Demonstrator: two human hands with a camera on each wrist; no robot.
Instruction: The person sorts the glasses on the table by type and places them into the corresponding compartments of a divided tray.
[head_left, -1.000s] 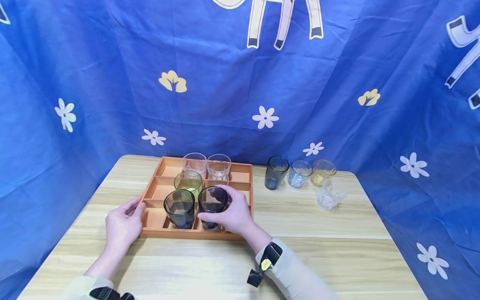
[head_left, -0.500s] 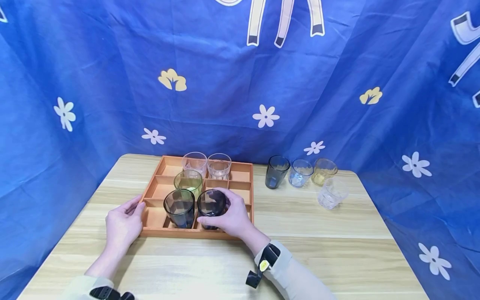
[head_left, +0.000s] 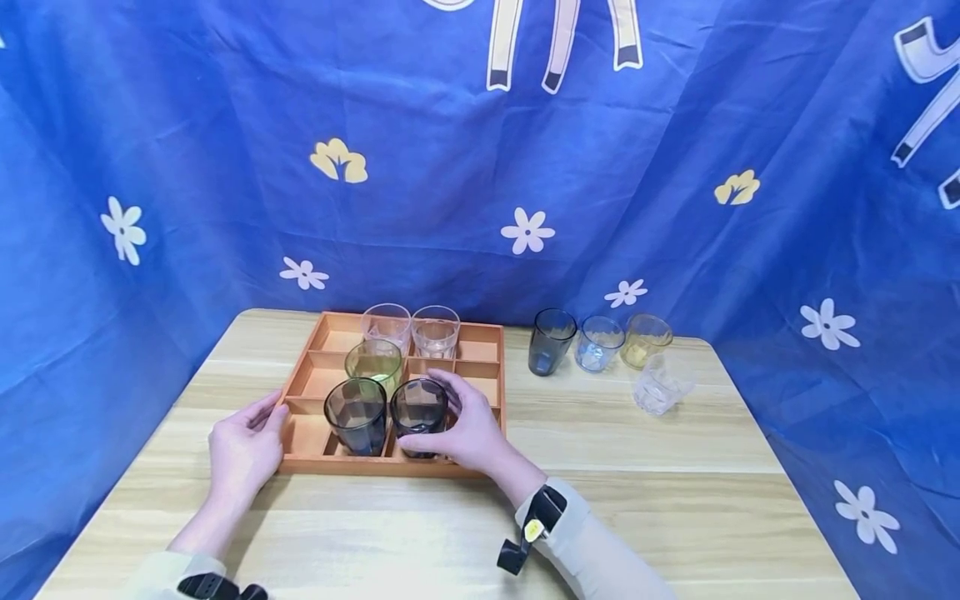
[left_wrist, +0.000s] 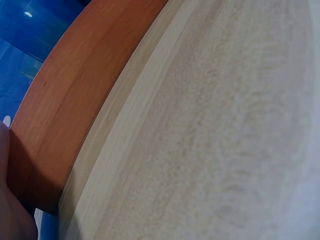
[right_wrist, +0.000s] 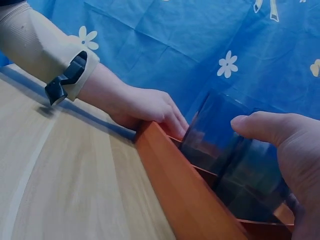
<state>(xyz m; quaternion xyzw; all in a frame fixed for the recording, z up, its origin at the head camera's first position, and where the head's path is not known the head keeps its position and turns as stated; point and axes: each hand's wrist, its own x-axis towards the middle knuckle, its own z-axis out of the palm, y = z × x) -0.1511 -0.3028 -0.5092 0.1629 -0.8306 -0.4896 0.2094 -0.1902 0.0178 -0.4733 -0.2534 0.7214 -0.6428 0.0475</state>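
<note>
A wooden divided tray (head_left: 375,468) lies on the table, several glasses standing in its compartments. My right hand (head_left: 476,429) holds a dark grey glass (head_left: 418,408) in the front row's middle-right part, thumb on the near side and fingers behind. Just left of it, in the same row, stands another dark grey glass (head_left: 357,417). Behind them are a green glass (head_left: 373,360) and two clear glasses, one left (head_left: 386,325) and one right (head_left: 436,332). My left hand (head_left: 246,446) grips the tray's left side near the front corner; its fingertips are partly hidden.
Right of the tray, on the table (head_left: 637,517), stand a tall dark glass (head_left: 552,343), a light blue glass (head_left: 599,345) and a yellow glass (head_left: 645,342). A clear glass (head_left: 662,385) sits tilted in front of them. Blue curtains (head_left: 420,208) hang behind and at both sides.
The dark glass in my right hand has sunk slightly into its compartment beside the other dark one. My left hand has stayed on the tray's side.
</note>
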